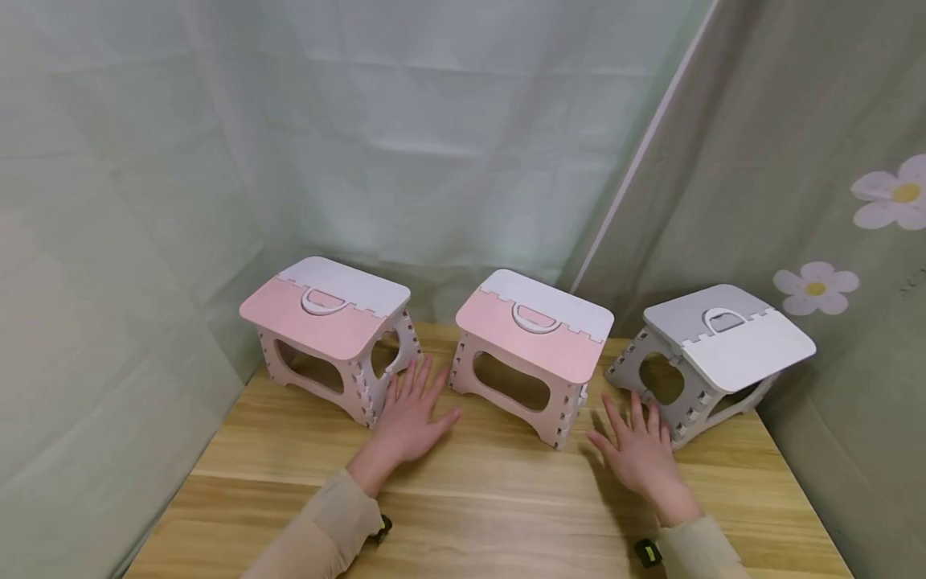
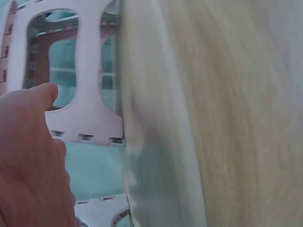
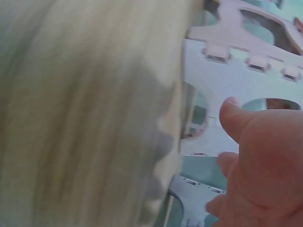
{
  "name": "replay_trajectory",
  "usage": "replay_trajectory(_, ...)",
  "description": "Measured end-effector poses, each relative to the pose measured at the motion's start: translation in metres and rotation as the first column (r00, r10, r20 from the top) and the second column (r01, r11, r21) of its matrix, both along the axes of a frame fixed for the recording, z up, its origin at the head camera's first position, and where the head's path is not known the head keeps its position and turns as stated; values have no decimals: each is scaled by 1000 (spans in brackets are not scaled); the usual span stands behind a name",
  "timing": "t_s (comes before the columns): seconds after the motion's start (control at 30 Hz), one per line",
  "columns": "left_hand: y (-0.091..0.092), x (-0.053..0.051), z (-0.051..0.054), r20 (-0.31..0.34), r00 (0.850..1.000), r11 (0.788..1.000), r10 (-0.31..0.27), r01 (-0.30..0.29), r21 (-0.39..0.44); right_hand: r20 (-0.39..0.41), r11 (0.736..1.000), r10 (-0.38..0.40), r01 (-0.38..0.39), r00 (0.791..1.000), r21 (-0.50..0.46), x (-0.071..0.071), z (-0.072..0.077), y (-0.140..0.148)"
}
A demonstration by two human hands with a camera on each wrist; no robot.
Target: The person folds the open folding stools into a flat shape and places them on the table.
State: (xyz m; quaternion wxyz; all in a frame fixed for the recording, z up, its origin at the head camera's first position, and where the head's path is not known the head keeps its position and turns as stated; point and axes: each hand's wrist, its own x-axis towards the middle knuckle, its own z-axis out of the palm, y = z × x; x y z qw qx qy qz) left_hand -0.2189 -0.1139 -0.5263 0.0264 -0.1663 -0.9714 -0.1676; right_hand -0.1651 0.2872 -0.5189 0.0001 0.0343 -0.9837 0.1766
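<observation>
The middle pink stool (image 1: 531,344) stands at lower centre of the frame, between left hand (image 1: 412,420) and right hand (image 1: 640,456), its long side slanting down rightward. Both hands hold nothing, fingers spread wide.

Both hands (image 1: 409,422) (image 1: 641,457) are held forward, fingers spread and extended.

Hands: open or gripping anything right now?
Left hand: open, holding nothing.
Right hand: open, holding nothing, near the gray-and-white folding stool.
</observation>
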Motion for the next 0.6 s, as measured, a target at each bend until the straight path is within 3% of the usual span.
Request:
replay_trajectory(0.17,-4,9,11,-6,1000,991,-17,18,130,21,1000,5,-5,1000,-3,4,12,-2)
replay_trajectory(0.27,-8,14,20,19,1000,967,-23,18,255,37,999,19,-18,999,-35,5,22,-3)
replay_trajectory(0.43,-19,22,34,44,999,885,-24,1,466,35,995,-1,4,999,-105,8,42,-4)
replay_trajectory(0.6,-34,27,39,-36,999,797,38,-9,604,-43,986,-46,38,998,-165,14,56,-7)
